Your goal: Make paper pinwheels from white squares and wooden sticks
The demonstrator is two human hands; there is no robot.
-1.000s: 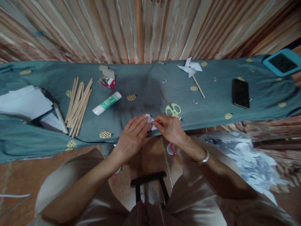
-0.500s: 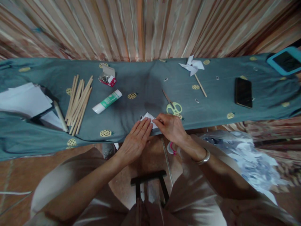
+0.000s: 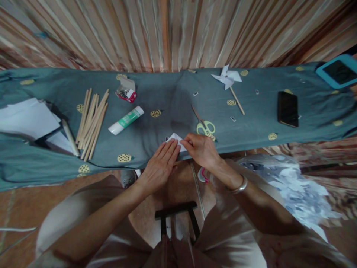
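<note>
A small piece of folded white paper [image 3: 174, 136] lies at the near edge of the cloth-covered table, its pointed tip facing away from me. Flat across its left part rest the outstretched fingers of my left hand [image 3: 161, 163]. My right hand [image 3: 203, 149] has curled fingers, with thumb and forefinger closed at the paper's right edge. Just beyond it are green-handled scissors [image 3: 205, 128], blades partly apart. A paper pinwheel [image 3: 227, 77] on a wooden stick lies farther back. To the left is a glue stick [image 3: 126, 120]. Much of the paper is hidden under my hands.
Several wooden sticks [image 3: 93, 124] lie left of the glue, near white paper sheets [image 3: 28, 119]. An open small box [image 3: 126, 90] holds metal bits. A phone [image 3: 288, 108] and a blue-framed device [image 3: 338, 71] are at right. A bag of paper scraps [image 3: 298, 190] sits below the table.
Both hands stay on the folded paper in nearly the same pose. The whole view has shifted very slightly; nothing on the table has moved.
</note>
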